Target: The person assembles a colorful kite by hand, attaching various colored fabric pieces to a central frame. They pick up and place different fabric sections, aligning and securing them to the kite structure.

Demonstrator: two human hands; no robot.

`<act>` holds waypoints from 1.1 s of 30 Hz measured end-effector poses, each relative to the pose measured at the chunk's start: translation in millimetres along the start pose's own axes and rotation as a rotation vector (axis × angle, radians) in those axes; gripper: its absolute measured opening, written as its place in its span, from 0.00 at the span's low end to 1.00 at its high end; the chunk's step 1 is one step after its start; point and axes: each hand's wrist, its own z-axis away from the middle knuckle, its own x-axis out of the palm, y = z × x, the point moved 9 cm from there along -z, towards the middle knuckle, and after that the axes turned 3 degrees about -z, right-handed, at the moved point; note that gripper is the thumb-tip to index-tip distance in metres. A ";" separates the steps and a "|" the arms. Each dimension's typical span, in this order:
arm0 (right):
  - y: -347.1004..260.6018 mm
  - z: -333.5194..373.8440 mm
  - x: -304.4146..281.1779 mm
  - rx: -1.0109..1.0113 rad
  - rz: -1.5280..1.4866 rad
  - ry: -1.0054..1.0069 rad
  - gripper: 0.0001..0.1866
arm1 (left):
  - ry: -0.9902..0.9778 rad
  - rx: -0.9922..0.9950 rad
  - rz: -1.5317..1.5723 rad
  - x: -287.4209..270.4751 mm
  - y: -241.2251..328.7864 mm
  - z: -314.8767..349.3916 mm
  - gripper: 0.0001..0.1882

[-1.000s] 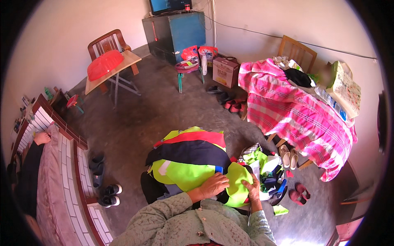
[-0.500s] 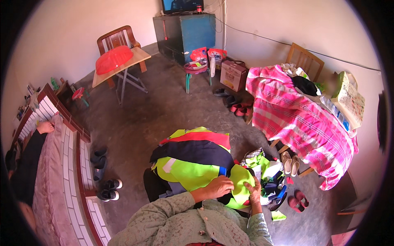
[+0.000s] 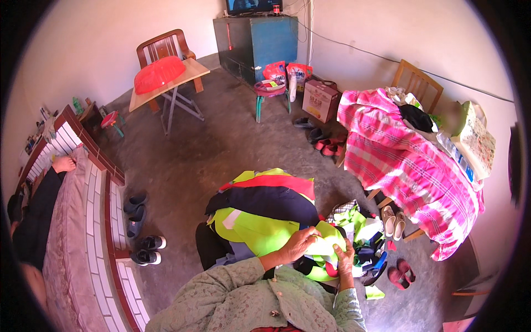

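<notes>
A neon yellow-green cloth piece [image 3: 328, 239] is held up in front of me between both hands. My left hand [image 3: 297, 245] pinches its left edge with bent fingers. My right hand [image 3: 345, 258] grips its right side, the thumb over the cloth. Across my lap lies a pile of fabric: a large neon cloth [image 3: 254, 228], a navy cloth [image 3: 265, 202] over it, and a red strip [image 3: 276, 183] at the far side. Under my hands, more neon and red cloth shows only in part.
A heap of scraps [image 3: 365, 229] lies right of my hands. Shoes [image 3: 148, 250] stand on the floor at left, slippers [image 3: 401, 273] at right. A pink checked cloth [image 3: 398, 166] drapes furniture at right. Someone's leg [image 3: 38, 216] rests on the bed at left. A folding table [image 3: 191, 77] stands ahead.
My left hand has risen slightly, and the neon piece's upper edge is now bunched and folded between my hands. The view has shifted a little.
</notes>
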 end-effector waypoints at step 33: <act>4.2 -5.5 -4.4 -0.020 0.046 0.026 0.15 | 0.709 -0.396 0.364 -211.1 -85.3 144.1 0.18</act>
